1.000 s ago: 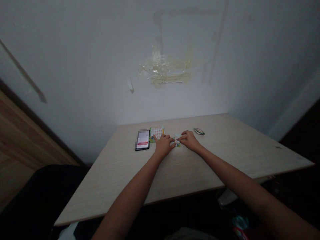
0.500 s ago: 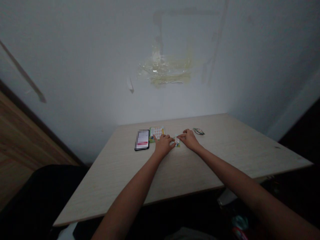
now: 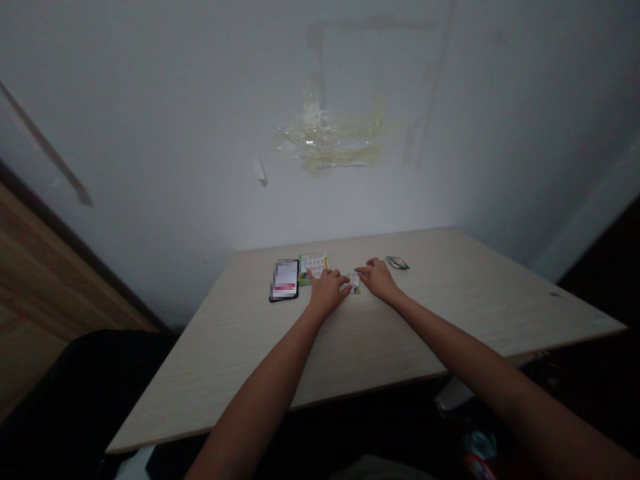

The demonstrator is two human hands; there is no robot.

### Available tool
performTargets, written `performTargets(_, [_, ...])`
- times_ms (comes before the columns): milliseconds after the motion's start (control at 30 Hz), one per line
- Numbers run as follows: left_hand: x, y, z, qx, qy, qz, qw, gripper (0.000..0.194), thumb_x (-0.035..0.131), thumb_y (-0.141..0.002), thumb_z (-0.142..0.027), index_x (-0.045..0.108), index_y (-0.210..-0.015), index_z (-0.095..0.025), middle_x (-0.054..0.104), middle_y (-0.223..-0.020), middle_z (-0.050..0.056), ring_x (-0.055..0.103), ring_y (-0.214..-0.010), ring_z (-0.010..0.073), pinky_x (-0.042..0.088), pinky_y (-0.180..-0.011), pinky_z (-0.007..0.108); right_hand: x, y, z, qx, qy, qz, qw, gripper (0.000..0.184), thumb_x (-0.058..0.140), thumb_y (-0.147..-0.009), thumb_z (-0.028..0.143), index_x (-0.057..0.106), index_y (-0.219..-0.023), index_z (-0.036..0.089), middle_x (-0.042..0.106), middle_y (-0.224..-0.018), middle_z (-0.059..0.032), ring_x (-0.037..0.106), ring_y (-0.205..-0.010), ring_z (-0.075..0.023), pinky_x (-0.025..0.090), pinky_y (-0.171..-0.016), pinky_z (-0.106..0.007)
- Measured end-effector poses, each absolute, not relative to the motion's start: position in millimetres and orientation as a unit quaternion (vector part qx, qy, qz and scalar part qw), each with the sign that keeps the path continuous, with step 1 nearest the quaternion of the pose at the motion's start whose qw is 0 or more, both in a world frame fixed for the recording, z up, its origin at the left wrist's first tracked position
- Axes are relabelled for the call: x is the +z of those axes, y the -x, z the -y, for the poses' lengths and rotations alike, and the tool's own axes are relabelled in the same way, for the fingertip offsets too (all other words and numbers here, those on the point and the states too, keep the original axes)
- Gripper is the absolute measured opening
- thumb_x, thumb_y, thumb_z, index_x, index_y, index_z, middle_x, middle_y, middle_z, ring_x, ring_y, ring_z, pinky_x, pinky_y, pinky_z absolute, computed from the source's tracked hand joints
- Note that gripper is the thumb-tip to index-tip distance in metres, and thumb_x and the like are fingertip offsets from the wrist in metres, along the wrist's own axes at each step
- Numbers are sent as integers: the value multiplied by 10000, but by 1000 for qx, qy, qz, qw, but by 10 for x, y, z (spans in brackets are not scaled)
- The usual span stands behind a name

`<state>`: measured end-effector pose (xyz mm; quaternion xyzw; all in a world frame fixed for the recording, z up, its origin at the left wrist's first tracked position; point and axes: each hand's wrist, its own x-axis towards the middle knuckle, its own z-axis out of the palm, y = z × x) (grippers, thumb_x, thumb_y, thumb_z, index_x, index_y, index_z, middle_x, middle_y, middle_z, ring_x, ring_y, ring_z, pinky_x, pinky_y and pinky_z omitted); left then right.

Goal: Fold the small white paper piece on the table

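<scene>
A small colourful folded paper piece (image 3: 354, 283) lies on the pale wooden table (image 3: 380, 333) between my two hands. My left hand (image 3: 327, 290) rests on the table with its fingers curled, the fingertips pressing the paper's left edge. My right hand (image 3: 379, 278) comes in from the right, and its fingertips pinch or press the paper's right edge. A larger printed green-edged sheet (image 3: 314, 265) lies just behind my left hand.
A black phone (image 3: 285, 280) with a lit screen lies to the left of the sheet. A small dark wrapper (image 3: 398, 263) sits to the right of my right hand. A white wall with tape residue (image 3: 330, 140) rises behind the table.
Both hands stay on the small paper piece with only slight finger shifts; nothing else has moved.
</scene>
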<state>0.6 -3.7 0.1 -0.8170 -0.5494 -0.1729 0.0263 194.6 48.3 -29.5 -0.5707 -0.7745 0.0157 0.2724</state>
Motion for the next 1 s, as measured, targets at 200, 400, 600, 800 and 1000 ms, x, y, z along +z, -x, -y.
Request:
performTargets(200, [-23, -6, 28, -182, 822, 539, 26, 296, 497, -977, -449, 699, -1155, -325, 664, -1161, 37, 507, -1206, 287, 15, -1070, 822, -306, -1998, -495, 34, 525, 792, 309, 235, 652, -899, 320, 771, -1083, 236, 620, -1192, -97, 535, -1130, -232, 413, -1011, -350])
performTargets(400, [-42, 5, -2, -193, 820, 538, 15, 313, 525, -961, -454, 669, -1215, -341, 664, -1170, 42, 504, -1217, 292, 43, -1081, 810, -229, -1976, -443, 56, 505, 818, 269, 212, 624, -925, 321, 768, -1032, 208, 701, -1100, -69, 594, -1061, -195, 417, -957, -292])
performTargets(600, [-35, 12, -3, -170, 825, 538, 29, 298, 494, -976, -465, 687, -1192, -393, 666, -1151, 29, 506, -1202, 285, 9, -1092, 799, -173, -1918, -402, 35, 547, 801, 240, 216, 632, -922, 359, 756, -981, 193, 694, -1059, -82, 596, -1032, -206, 418, -890, -287])
performTargets(800, [-4, 7, -7, -175, 834, 520, 55, 296, 462, -998, -428, 734, -1102, -374, 701, -1079, 21, 527, -1161, 273, -86, -1077, 797, -152, -1884, -370, 20, 559, 793, 239, 208, 620, -923, 366, 746, -933, 201, 691, -1032, -85, 591, -1017, -222, 427, -857, -298])
performTargets(1000, [0, 6, -15, -171, 832, 526, 48, 301, 457, -1001, -425, 741, -1087, -373, 710, -1080, 21, 534, -1162, 269, -99, -1081, 788, -128, -1883, -352, 22, 562, 793, 233, 202, 623, -914, 366, 745, -930, 206, 688, -1032, -87, 589, -1018, -226, 433, -850, -303])
